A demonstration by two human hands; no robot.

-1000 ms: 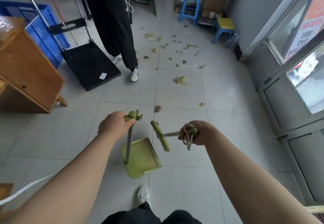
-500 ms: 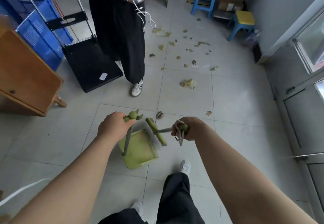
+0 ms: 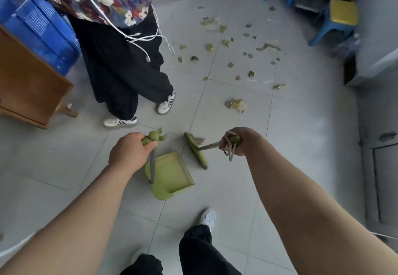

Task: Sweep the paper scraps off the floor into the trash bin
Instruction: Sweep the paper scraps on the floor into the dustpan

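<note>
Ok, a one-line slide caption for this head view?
Left hand holds a green dustpan, right hand a small broom, paper scraps scattered ahead beside a bystander.

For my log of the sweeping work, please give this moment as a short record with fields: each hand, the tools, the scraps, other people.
left hand: holds the dustpan handle top
right hand: holds the broom handle end
dustpan: green, looks empty
broom head: green, beside one scrap
paper scraps: scattered on the floor ahead
bystander: stands front-left
trash bin: not in view
</note>
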